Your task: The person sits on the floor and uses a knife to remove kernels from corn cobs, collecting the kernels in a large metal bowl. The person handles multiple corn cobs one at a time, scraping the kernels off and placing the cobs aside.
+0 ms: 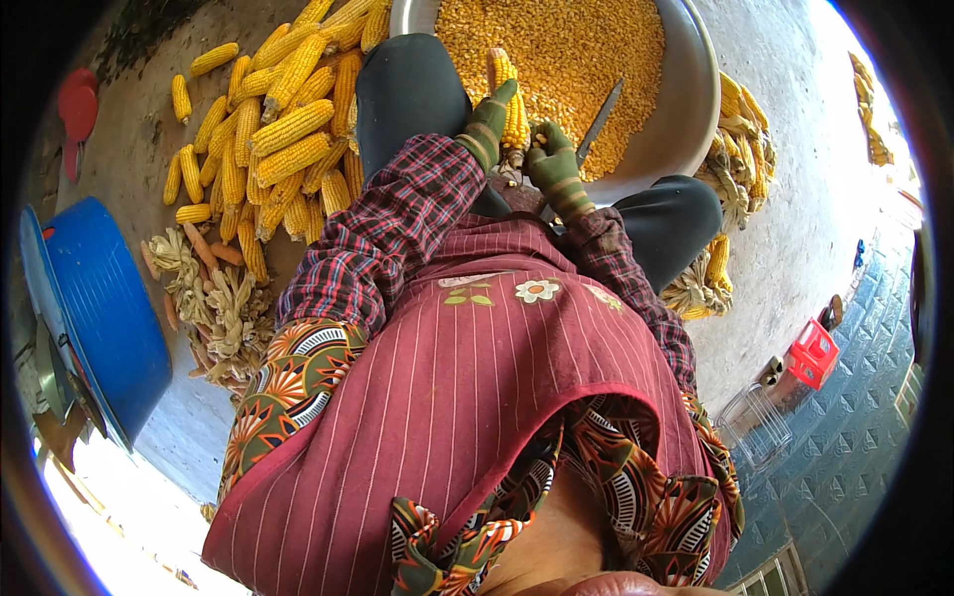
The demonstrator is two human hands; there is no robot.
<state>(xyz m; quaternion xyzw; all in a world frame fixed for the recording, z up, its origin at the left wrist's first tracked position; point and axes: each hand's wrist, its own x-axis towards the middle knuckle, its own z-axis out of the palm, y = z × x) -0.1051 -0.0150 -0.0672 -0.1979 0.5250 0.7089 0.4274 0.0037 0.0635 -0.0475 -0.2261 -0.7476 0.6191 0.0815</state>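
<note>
My left hand (pixel 490 125), in a green glove with striped cuff, grips an ear of yellow corn (pixel 514 112) at the inner edge of a wide metal basin (pixel 682 97). The ear stands roughly upright, its butt towards me. At its lower right, my right hand (pixel 553 160), gloved alike, has curled fingers with a few loose kernels at them. Many shelled corn kernels (pixel 551 37) fill much of the basin. A knife-like metal blade (pixel 601 119) lies on the kernels just right of my right hand; its near end is hidden.
A heap of husked corn ears (pixel 291 134) lies left of the basin, with bare cobs and dry husks (pixel 231 320) below it. Husk-tied ears (pixel 741 149) lie at the right. A blue tub (pixel 112 313) stands far left; a red plastic stool (pixel 814 353) and a wire rack (pixel 754 428) are lower right.
</note>
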